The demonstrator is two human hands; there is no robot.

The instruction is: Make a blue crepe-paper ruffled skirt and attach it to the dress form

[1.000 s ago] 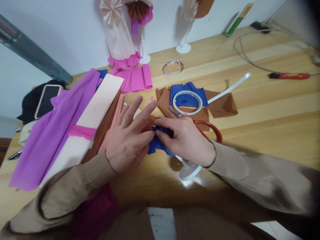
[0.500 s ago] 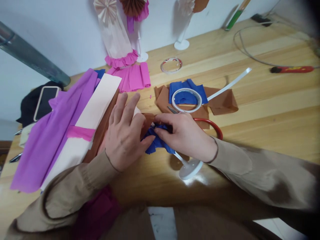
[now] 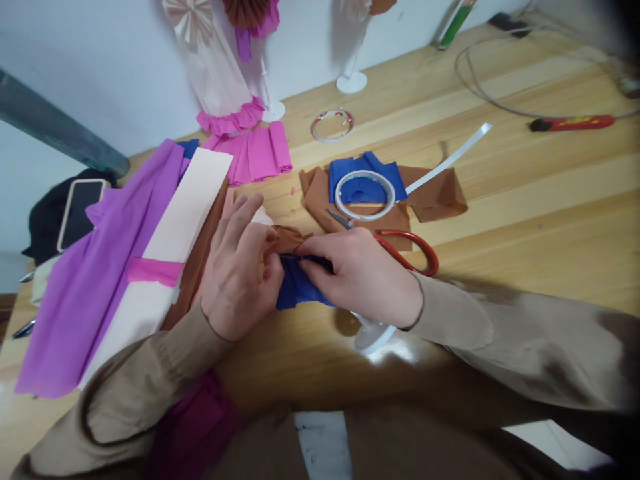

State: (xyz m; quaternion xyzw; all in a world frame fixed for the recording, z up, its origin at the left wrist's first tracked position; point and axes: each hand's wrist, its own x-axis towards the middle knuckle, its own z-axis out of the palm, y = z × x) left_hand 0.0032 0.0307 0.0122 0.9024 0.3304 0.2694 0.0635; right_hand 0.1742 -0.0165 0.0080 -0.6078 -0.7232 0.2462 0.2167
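My left hand [image 3: 239, 273] and my right hand [image 3: 363, 273] meet over a small piece made of blue crepe paper [image 3: 295, 290] and brown crepe paper [image 3: 289, 238], which lies on the wooden table [image 3: 525, 220]. Both hands pinch it: the left thumb and fingers curl onto the brown part, while the right fingertips press the seam where brown meets blue. A white round stand base [image 3: 370, 333] sticks out from under my right wrist. Red-handled scissors [image 3: 407, 250] lie just behind my right hand.
Left of my hands lie purple [image 3: 85, 267], cream [image 3: 170, 247] and pink crepe sheets. Behind are a tape roll [image 3: 365, 195] on blue and brown scraps, another tape ring [image 3: 332, 125], pink folded paper [image 3: 260, 153], paper dolls on stands, a phone [image 3: 77, 210], a cable and a red tool [image 3: 570, 123].
My left hand's fingers, spread flat a second ago, have curled in and closed on the brown paper. The right hand stays pinched on the piece. The view has shifted slightly.
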